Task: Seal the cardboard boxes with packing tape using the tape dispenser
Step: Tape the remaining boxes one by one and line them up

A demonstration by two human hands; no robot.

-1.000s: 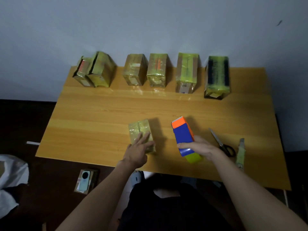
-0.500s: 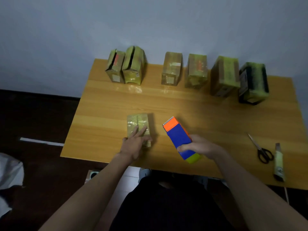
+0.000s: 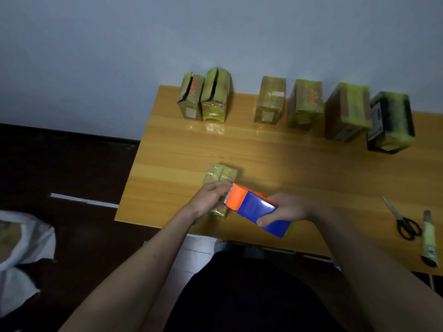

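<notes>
The right hand [image 3: 287,208] grips the blue and orange tape dispenser [image 3: 257,210] around its blue body, thumb across the near face, holding it above the front of the table [image 3: 299,164] with the orange toothed end pointing left. The left hand [image 3: 211,202] meets that orange end with fingers curled at the serrated edge; it seems to pinch the tape there, though the tape itself is too faint to make out. Directly behind and partly under the left hand lies a small taped cardboard box [image 3: 220,174], its far half showing. Six more boxes [image 3: 271,103] stand in a row along the table's back edge by the wall; several carry pale labels, but no writing is legible. Scissors [image 3: 402,222] and a utility knife [image 3: 429,238] lie well apart at the right.
</notes>
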